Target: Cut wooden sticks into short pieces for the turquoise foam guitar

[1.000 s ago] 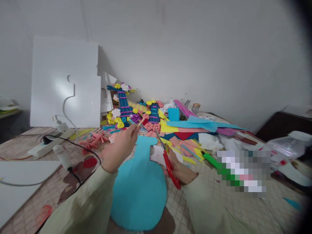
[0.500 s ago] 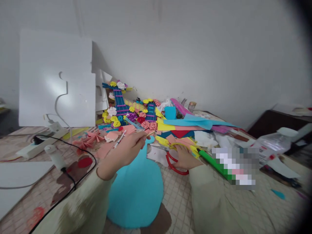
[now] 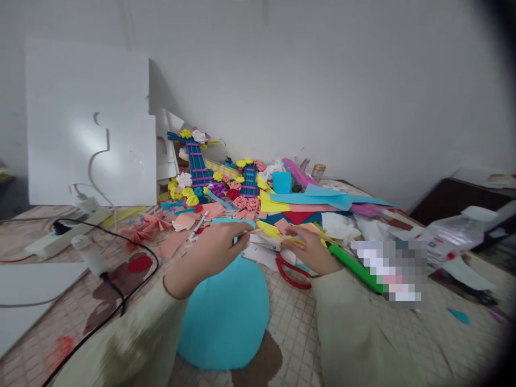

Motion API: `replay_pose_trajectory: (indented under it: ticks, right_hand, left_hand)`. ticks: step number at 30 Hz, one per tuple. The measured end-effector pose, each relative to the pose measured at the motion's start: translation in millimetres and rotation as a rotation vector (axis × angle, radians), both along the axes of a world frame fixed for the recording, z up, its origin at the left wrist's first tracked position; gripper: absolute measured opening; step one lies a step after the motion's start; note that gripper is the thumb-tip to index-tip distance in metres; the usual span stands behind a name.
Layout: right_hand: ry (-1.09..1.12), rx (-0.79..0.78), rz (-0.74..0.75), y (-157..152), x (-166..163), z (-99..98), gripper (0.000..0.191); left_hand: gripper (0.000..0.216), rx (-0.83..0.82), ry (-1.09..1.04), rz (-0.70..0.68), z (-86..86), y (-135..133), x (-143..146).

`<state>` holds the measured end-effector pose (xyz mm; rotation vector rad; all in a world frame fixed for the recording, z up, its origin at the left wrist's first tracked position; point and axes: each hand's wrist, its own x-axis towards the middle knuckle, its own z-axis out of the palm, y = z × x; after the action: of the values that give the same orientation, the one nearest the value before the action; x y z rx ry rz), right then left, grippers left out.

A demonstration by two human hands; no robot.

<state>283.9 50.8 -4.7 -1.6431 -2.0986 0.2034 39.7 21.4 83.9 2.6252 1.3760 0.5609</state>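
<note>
My left hand (image 3: 213,247) is closed in a pinch on a thin pale stick (image 3: 259,230) that points to the right. It is above a large light-blue paper cutout (image 3: 228,322) with a rounded body, and covers part of its narrow upper end. Facing it, my right hand (image 3: 310,250) pinches a thin yellow strip (image 3: 296,240), partly hidden by the fingers. Just below that hand lie scissors (image 3: 293,273) with red handles, their blades over white scraps.
Flower-decorated paper pieces (image 3: 197,166) and coloured paper sheets (image 3: 314,199) crowd the back. On the left are a white board (image 3: 91,129), a power strip (image 3: 64,231) and a corded glue gun (image 3: 89,257). A green tube (image 3: 357,269) and a plastic bottle (image 3: 453,236) are at right.
My left hand has shifted slightly right and the stick's tip has come lower, nearer my right hand. My right hand has risen from the scissors, its fingers now pinched around the yellow strip.
</note>
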Motion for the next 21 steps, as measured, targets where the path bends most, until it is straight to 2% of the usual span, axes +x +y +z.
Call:
replay_pose_trajectory:
  ticks: [2,4,6,9,12,14,21]
  right_hand:
    - [0.22,0.159,0.15,-8,-12,6.3,0.036]
    - [0.299,0.249,0.285,-15,-26,8.4,0.034]
    - [0.255,0.282,0.342,-19,-38,6.5,0.03]
    - [0.114,0.258,0.334,-19,-49,-0.3,0.025]
    - [0.068,0.192,0.334,-17,-52,-5.4,0.033]
    - [0.176,0.13,0.38,-17,-53,-6.3,0.034]
    - [1.013,-0.365,0.452,-23,-56,-3.5,0.038]
  left_hand:
    - [0.03,0.051,0.046,-0.024,-9.3,3,2]
    - [0.029,0.08,0.109,-0.036,-18.1,4,6]
    - [0.028,0.094,0.176,-0.067,-25.1,5,10]
    - [0.025,0.131,0.287,-0.131,-31.4,5,15]
    - [0.022,0.169,0.388,-0.164,-34.2,6,17]
    - [0.02,0.172,0.402,-0.177,-35.0,8,16]
    - [0.027,0.165,0.241,-0.226,-33.8,11,15]
